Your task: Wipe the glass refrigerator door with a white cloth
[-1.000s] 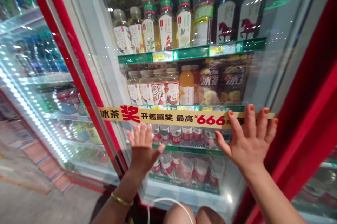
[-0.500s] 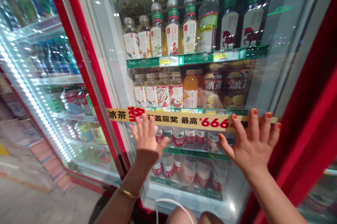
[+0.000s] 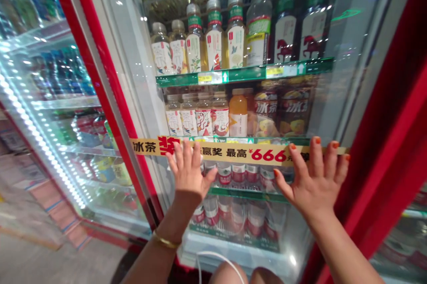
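My left hand lies flat and open against the glass door of a red-framed drinks fridge, its fingertips on a yellow sticker strip with red and black print. My right hand is also open and spread on the glass, fingers over the strip's right end. Behind the glass stand rows of tea bottles on green shelves, with an orange juice bottle on the middle shelf.
A second lit fridge with drinks stands to the left. A red frame borders the door on the right. A white cable loops above my knees at the bottom. Tiled floor shows at lower left.
My left hand has slid up and to the right on the glass, onto the yellow strip. My right hand has hardly moved.
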A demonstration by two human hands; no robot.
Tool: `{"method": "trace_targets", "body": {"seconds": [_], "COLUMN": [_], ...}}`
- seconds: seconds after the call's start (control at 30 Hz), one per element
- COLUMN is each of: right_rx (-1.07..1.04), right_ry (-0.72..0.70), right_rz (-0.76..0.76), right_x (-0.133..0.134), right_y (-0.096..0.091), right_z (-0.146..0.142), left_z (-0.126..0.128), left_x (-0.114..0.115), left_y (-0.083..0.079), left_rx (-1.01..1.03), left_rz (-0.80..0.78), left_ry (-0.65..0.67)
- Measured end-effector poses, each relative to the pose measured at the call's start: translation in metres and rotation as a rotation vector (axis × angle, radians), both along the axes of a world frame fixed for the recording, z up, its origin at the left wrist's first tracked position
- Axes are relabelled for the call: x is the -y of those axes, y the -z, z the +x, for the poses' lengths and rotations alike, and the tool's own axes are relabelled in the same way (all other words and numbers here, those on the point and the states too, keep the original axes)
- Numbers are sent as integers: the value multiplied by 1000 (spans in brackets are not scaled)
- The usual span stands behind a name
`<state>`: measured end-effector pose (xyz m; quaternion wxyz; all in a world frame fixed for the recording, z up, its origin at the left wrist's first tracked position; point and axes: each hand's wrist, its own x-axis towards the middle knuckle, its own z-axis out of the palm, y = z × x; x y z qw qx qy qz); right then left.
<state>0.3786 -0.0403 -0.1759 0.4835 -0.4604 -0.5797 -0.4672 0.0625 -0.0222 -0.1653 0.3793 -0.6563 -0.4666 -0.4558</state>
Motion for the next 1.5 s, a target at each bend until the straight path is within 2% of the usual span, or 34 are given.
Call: {"method": "trace_targets", "body": {"seconds": [0.07, 0.1, 0.13, 0.17, 0.2, 0.27, 0.33, 0.37, 0.4, 0.43, 0.5, 0.57, 0.6, 0.63, 0.67, 0.73, 0.8, 0.83, 0.87, 0.9, 0.97, 1.03, 1.1, 1.17, 1.23, 1.3, 1.33, 1.37, 1.4, 1.47, 1.5], "right_rx": [-10, -14, -14, -13, -11, -14, -15, -13, -10, -9, -16, -28, -33, -35, -33, -23, -5, 2, 4, 5, -5, -16, -23, -22, -16, -11, -7, -3, 0, 3, 0], "right_ry": [8, 8, 4, -2, -8, -10, -5, -3, -3, -5, -11, -13, -11, -9, -7, -2, 4, 7, 12, 15, 16, 6, -13, -25, -22, -7, 0, 6, 8, -3, -14], "right_rz": [0, -2, -3, -4, -6, -3, 5, 9, 11, 10, 4, -2, -6, -9, -11, -10, -2, 0, 0, -1, -7, -10, -25, -41, -39, -21, -13, -6, 0, 7, 7], "right_x": [0, 1, 1, 1, 1, 1, 1, 0, 0, -1, -1, 0, 1, 1, 1, 2, 1, 1, 1, 1, 1, 2, 3, 3, 3, 2, 2, 2, 1, 1, 1], "right_y": [0, 0, 0, 0, 0, 0, 0, 0, -1, -1, 0, 1, 1, 2, 2, 2, 2, 2, 2, 2, 2, 2, 2, 2, 3, 2, 2, 2, 1, 1, 1], "right_z": [0, 0, 0, 0, 0, -1, -2, -2, -3, -3, -3, -1, -1, 0, 1, 2, 2, 2, 2, 2, 1, 1, 1, 1, 1, 1, 1, 1, 0, 1, 1], "left_z": [4, 13, 26, 39, 50, 57, 36, 19, 0, -17, -35, -27, -15, 0, 15, 32, 22, 7, -12, -31, -59, -63, -45, -19, -6, -17, -29, -43, -55, -68, -67], "left_x": [-6, -7, -6, -4, -1, 6, 8, 6, 3, -1, -7, -10, -10, -8, -6, 1, 7, 8, 7, 4, -4, -10, -11, -5, 5, 11, 11, 8, 3, -8, -12], "left_y": [-33, -43, -47, -43, -32, 2, 30, 34, 30, 18, -16, -43, -46, -42, -30, 10, 50, 63, 69, 67, 49, 26, 20, 38, 70, 91, 92, 86, 72, 35, 18], "left_rx": [79, 60, 5, -80, -183, -372, -423, -373, -281, -164, 69, 166, 136, 60, -47, -255, -335, -311, -250, -157, 76, 245, 237, 55, -138, -202, -162, -73, 34, 234, 289], "left_rz": [-31, -35, -28, -11, 12, 50, 67, 62, 46, 21, -35, -66, -64, -53, -38, 4, 39, 36, 16, -13, -72, -87, -67, -50, -22, 1, 13, 20, 17, -10, -23], "left_ry": [25, 46, 66, 85, 103, 124, 109, 90, 69, 51, 32, 43, 61, 85, 111, 162, 174, 152, 115, 67, -16, -39, -16, 20, 56, 68, 59, 41, 17, -28, -38]}}
